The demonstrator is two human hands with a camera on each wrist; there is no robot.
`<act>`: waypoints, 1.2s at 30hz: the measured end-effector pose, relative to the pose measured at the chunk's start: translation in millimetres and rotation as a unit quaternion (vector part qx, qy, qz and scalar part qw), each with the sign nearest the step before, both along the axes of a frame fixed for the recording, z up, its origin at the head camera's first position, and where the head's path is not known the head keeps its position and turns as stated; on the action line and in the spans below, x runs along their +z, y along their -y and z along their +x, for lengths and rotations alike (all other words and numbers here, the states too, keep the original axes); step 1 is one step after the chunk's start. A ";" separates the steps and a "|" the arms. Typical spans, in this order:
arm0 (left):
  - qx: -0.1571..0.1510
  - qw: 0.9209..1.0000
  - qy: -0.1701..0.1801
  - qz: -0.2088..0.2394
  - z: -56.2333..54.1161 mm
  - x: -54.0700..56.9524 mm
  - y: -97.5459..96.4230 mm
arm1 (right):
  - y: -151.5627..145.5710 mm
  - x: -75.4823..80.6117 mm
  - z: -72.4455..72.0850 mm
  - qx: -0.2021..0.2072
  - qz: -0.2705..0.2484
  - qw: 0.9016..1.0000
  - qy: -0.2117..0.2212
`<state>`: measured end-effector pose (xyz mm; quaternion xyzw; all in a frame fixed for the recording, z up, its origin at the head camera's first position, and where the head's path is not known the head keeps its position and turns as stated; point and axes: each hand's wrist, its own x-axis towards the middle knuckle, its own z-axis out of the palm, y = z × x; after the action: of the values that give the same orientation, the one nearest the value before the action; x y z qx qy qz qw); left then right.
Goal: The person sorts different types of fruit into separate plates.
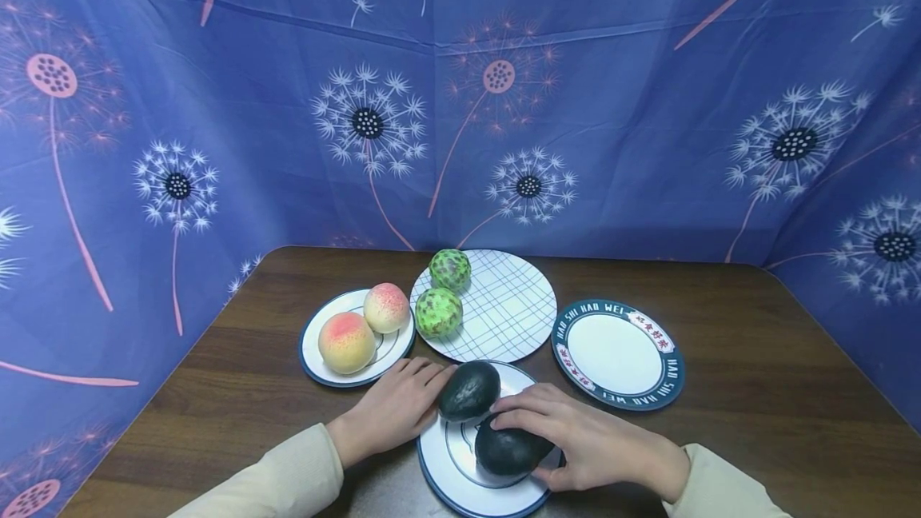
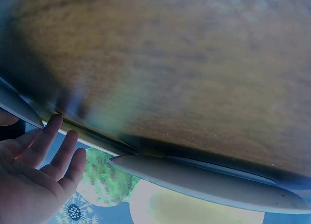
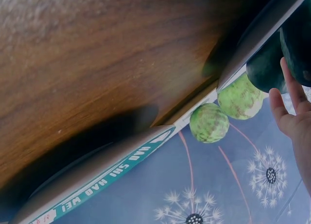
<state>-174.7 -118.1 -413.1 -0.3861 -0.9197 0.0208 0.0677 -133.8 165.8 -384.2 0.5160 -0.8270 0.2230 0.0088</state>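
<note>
Two dark green avocados lie on a blue-rimmed white plate (image 1: 440, 466) at the front of the table. My right hand (image 1: 576, 438) holds the nearer avocado (image 1: 509, 451), fingers over its top and thumb at its lower right side. Beside the farther avocado (image 1: 469, 392), at the plate's left rim, is my left hand (image 1: 396, 406). Its fingers look extended and spread in the left wrist view, where the hand (image 2: 36, 175) reaches past the plate edge (image 2: 19, 105); its thumb tip is mostly hidden. Whether it touches the farther avocado I cannot tell.
To the left, a plate (image 1: 316, 374) carries two peaches (image 1: 347, 342). Behind, two green bumpy round fruits (image 1: 439, 312) sit on a checked plate (image 1: 507, 302). A green-rimmed plate (image 1: 615, 354) stands at right. A blue dandelion cloth (image 1: 612, 142) hangs behind the wooden table (image 1: 748, 342).
</note>
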 end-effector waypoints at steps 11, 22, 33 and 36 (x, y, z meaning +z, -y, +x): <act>0.000 1.000 0.006 -0.003 -1.3 0.1 0.2 | 4.0 -3.5 -2.0 0.008 0.002 1.000 0.015; 0.003 1.000 0.014 -0.005 -0.6 1.2 -0.4 | 4.0 -1.4 -3.6 -0.003 0.024 1.000 0.004; 0.002 1.000 0.009 -0.002 0.0 1.6 0.0 | 2.3 0.5 -5.3 -0.019 0.036 0.999 0.008; 0.003 1.000 0.007 -0.003 0.1 1.8 -0.1 | 2.4 0.7 -5.6 -0.018 0.034 0.999 0.005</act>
<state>-174.6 -118.0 -411.3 -0.3840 -0.9211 0.0211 0.0597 -139.4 163.3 -383.5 0.4999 -0.8434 0.1969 -0.0088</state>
